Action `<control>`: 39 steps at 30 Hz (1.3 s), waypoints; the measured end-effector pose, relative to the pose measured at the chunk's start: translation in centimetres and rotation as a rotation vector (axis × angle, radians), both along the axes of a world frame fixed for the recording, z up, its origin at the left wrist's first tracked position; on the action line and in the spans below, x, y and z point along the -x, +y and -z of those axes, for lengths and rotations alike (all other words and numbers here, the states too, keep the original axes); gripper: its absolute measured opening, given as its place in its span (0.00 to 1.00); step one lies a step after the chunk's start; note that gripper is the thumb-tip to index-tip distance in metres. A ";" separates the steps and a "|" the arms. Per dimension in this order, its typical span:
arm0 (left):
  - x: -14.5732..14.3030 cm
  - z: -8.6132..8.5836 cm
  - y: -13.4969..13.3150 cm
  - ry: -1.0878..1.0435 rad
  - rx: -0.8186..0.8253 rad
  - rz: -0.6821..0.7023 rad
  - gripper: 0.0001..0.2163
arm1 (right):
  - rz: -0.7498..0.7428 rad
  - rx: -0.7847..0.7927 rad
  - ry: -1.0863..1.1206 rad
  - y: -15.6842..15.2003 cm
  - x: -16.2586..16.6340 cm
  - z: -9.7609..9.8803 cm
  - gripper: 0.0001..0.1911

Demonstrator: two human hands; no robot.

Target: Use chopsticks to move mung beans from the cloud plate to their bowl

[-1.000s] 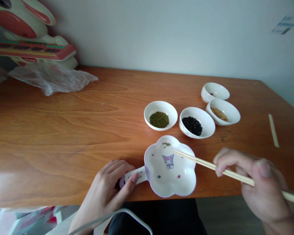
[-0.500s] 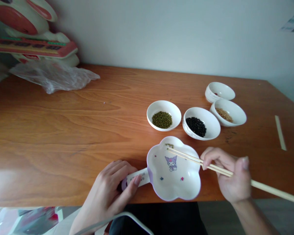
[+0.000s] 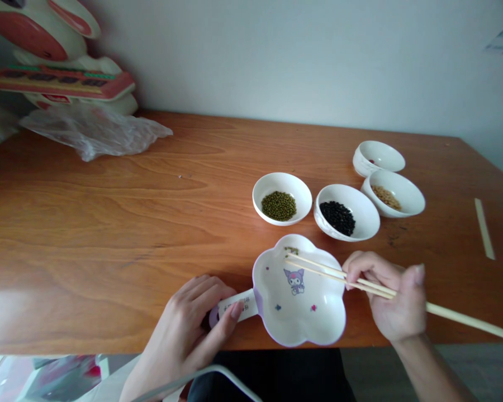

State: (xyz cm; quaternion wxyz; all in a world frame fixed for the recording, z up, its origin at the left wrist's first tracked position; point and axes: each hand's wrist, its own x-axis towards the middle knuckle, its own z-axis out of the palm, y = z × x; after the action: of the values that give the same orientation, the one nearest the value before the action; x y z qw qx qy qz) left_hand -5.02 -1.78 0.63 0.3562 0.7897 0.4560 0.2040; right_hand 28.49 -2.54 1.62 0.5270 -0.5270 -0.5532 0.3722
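1. Where the table edge (image 3: 109, 346) runs nearest the person, the left hand (image 3: 184, 335) rests with fingers closed on the handle (image 3: 235, 304) of the dish (image 3: 305, 321), pinning it flat.
2. The dish sits at that near edge, its rim slightly overhanging. It looks like light plastic or melamine, stiff and smooth, so it would likely slide if not held; the handle is the sound place to hold it.
3. The right hand (image 3: 392, 298) grips a pair of chopsticks (image 3: 318, 268) near their middle, tips slightly parted over the dish's far lobe, close to a few beans (image 3: 292, 250). Whether a bean is pinched I cannot tell.
4. The beans are small, hard and round, and judged prone to slip or roll; a light, square pinch suits them.
5. Beyond stand the green-bean bowl (image 3: 281, 198), black-bean bowl (image 3: 347, 212), tan-bean bowl (image 3: 393, 192) and a nearly empty bowl (image 3: 378, 156), close together, leaving narrow gaps.
6. A loose stick (image 3: 484, 229) lies right; a plastic bag (image 3: 96, 131) far left. Open wood lies between.
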 end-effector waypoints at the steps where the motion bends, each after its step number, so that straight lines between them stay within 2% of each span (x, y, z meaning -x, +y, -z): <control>1: 0.0 0.0 0.0 0.001 0.000 0.001 0.12 | -0.001 -0.001 0.008 0.0 0.0 0.1 0.45; 13: -0.1 -0.1 0.0 -0.012 0.003 0.011 0.11 | 0.016 -0.028 0.075 0.6 0.1 0.1 0.45; 18: -0.1 0.1 0.0 -0.017 0.003 0.019 0.11 | 0.006 -0.076 0.081 0.7 -0.4 -0.6 0.45; 23: -0.1 0.0 0.0 -0.016 0.001 0.006 0.11 | -0.053 0.015 -0.015 0.3 -1.6 -1.5 0.46; 29: -0.2 -0.1 0.0 -0.013 -0.001 -0.004 0.12 | -0.050 0.061 -0.065 -0.3 -1.8 -0.8 0.50; 39: 0.0 0.1 0.1 -0.020 0.015 0.002 0.11 | -0.053 -0.009 -0.011 -0.1 -0.8 -0.5 0.50</control>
State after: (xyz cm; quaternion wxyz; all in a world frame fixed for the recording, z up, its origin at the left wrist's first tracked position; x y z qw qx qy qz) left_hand -5.00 -1.73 0.56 0.3668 0.7854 0.4530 0.2081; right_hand 29.26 -2.64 2.09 0.5164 -0.5119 -0.5713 0.3807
